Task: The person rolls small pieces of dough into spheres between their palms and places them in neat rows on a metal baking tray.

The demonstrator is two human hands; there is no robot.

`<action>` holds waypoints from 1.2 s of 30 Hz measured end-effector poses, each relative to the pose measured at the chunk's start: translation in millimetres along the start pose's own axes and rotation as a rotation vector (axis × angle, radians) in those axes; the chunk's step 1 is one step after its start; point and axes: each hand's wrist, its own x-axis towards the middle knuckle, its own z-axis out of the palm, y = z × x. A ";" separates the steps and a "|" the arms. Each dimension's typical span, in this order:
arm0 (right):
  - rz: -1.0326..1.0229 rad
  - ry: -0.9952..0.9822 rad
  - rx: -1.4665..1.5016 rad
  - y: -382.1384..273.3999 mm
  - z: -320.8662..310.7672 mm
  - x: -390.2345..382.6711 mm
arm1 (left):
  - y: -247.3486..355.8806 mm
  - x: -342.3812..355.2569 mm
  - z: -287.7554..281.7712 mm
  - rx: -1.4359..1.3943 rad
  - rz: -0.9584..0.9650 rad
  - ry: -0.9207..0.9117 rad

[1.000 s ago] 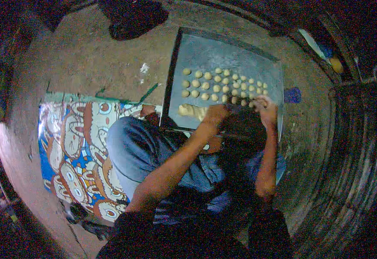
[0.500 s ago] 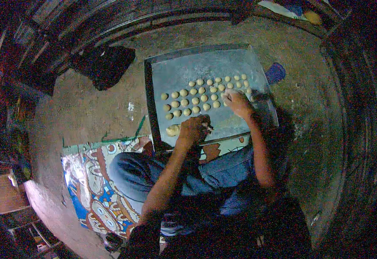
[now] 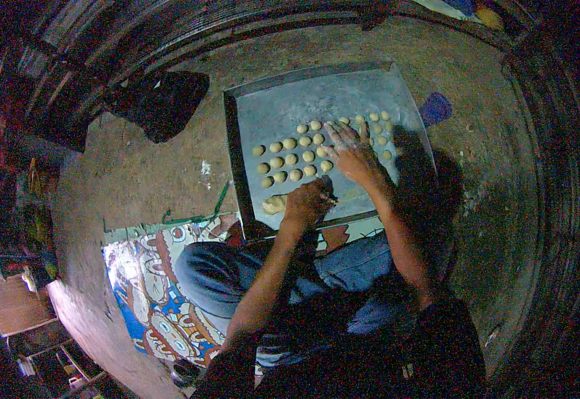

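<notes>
A shallow metal tray (image 3: 290, 100) dusted with white flour lies on the floor, holding rows of small round dough balls (image 3: 291, 159). Over the right part of the rows my right hand (image 3: 351, 154) is open, its whitish fingers spread among the balls and hiding some of them. Whether its palm presses on any ball I cannot tell. Near the tray's front edge my left hand (image 3: 305, 203) is closed, with something dark and whitish at its fingers that I cannot make out. Just left of that hand rests a longer lump of dough (image 3: 274, 204).
A purple cup-like container (image 3: 435, 108) lies beside the tray's right side. Dark cloth or a bag (image 3: 163, 106) sits on the floor at the far left. A colourful cartoon-printed mat (image 3: 163, 292) is spread under my legs (image 3: 217, 272).
My right hand has moved slightly left, and its curled fingers have spread out over the dough balls. My left hand stays closed near the front edge. The whole view has shifted a little.
</notes>
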 end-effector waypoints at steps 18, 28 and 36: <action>0.216 0.060 0.274 12.0 18.4 9.3 | -0.8 -4.1 -1.6 -0.054 0.024 0.024; 0.172 0.046 0.175 31.9 45.5 1.6 | 0.6 -5.1 0.4 -0.119 0.059 0.081; 0.074 0.144 0.214 16.4 34.2 6.1 | -3.2 -1.4 7.9 -0.139 0.063 0.097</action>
